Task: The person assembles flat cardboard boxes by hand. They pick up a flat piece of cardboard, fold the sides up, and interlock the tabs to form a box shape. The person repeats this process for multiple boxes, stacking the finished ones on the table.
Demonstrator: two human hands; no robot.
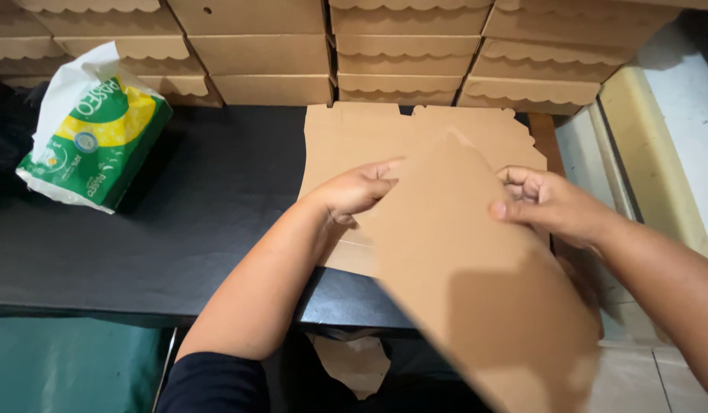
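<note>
Holding: both hands are gripping one flat brown cardboard sheet [476, 260], tilted up toward the camera above the stack of flat blanks [346, 145].
Left hand [358, 190]: pinching the sheet's upper left edge, fingers curled behind it.
Right hand [541, 200]: pinching the upper right edge, thumb in front.
Doing it well: probably keeping both grips level, so the sheet is lifting clear of the stack without creasing.
Beyond the stack: folded boxes [400, 53] are piled in rows.
Left of the stack: a green tissue pack [97, 145] is lying on the black table [178, 229].
</note>
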